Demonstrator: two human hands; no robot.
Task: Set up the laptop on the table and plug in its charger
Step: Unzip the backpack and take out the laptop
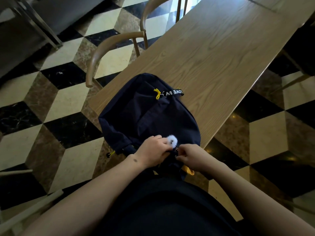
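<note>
A dark navy backpack [150, 114] lies flat on the near end of a long wooden table [221, 53]. It has yellow zipper cords and a black strap with white letters. A white fluffy charm [171, 141] hangs at its near top edge. My left hand [153, 153] grips the bag's top fabric beside the charm. My right hand [190, 156] pinches a small metal zipper pull at the same edge. No laptop or charger is in view.
A wooden chair with a curved back [109, 46] stands at the table's left side, and a second chair [153, 7] stands farther along. The floor is checkered in black, cream and brown tiles. A dark counter [25, 31] fills the upper left.
</note>
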